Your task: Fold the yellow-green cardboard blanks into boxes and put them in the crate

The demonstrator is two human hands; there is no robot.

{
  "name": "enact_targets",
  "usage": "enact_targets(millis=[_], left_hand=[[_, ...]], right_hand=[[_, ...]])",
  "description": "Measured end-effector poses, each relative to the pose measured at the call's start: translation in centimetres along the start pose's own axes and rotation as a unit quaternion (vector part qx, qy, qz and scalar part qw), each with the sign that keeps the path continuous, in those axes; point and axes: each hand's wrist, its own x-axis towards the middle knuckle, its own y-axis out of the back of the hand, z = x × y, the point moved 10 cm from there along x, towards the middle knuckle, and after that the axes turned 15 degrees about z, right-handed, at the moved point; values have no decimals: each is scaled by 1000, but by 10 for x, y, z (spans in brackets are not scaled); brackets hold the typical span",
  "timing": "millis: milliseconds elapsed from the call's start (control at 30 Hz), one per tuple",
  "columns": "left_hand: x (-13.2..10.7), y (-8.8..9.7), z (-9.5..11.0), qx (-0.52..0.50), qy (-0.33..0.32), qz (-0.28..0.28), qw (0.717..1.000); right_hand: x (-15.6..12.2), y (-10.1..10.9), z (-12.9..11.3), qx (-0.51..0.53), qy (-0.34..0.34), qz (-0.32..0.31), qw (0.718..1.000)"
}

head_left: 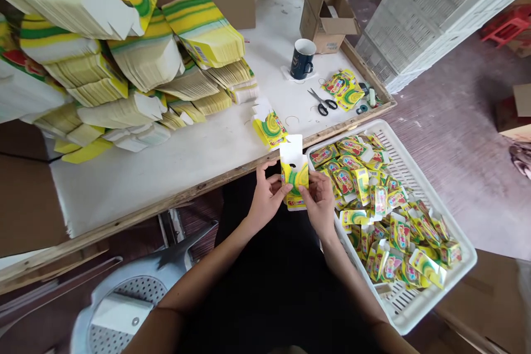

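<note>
Between my two hands, just off the table's front edge, is a small yellow and green carton (295,177) with a white flap standing up and a dark hole near its top. My left hand (267,193) grips its left side, thumb on the front face. On the opposite side my right hand (319,199) pinches it the same way; the fingers behind are partly hidden. Another flat yellow carton (270,127) lies on the table just beyond. To the right, a white plastic crate (460,232) holds many folded cartons (379,202) of the same print.
Bundles of flat cartons (145,61) are stacked at the left of the white table (166,177). Farther back are a dark mug (302,61), scissors (322,104) and an open cardboard box (327,16). White crates (431,11) rise at the right; a grey chair (124,282) stands lower left.
</note>
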Motion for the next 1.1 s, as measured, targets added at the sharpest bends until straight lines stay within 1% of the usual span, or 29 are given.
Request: enact_targets(millis=[67,167,300,367,400,500,533,600,667,733,767,800,867,933,1033,1100], left_hand=[[-4,-4,5,15,-6,-38,999],[-10,-11,2,14,41,-119,992],[-20,-18,-6,11,105,-204,973],[-27,-22,-11,13,125,-231,965],[-29,-23,-13,13,133,-238,962],[-31,-25,-17,9,142,-231,963],[-32,-25,-18,8,143,-228,963],[-31,-27,-19,15,133,-230,964],[-28,-28,-17,34,101,-228,968],[-23,-24,-14,56,62,-201,976],[-20,-22,-12,64,46,-185,980],[-18,-19,-11,72,34,-170,982],[-17,-18,-9,86,15,-156,984],[-20,-20,-9,91,9,-169,981],[-26,-27,-13,76,29,-197,977],[-25,-28,-14,55,49,-194,978]], right_hand=[[2,-3,-5,7,17,-53,998],[3,-2,-5,6,4,-119,993],[1,1,-7,-9,-11,-178,984],[0,1,-12,-12,-5,-197,980],[1,2,-15,-15,7,-197,980],[5,5,-22,-35,61,-167,984],[6,6,-22,-39,70,-150,985],[10,10,-18,-33,68,-118,990],[12,14,-18,-23,74,-95,992],[15,18,-25,-28,102,-89,990],[15,19,-27,-34,110,-96,989],[16,18,-27,-45,104,-110,987],[16,15,-19,-75,60,-148,984],[14,12,-8,-104,11,-170,980],[14,12,1,-130,-15,-150,980],[13,12,2,-142,-15,-138,980]])
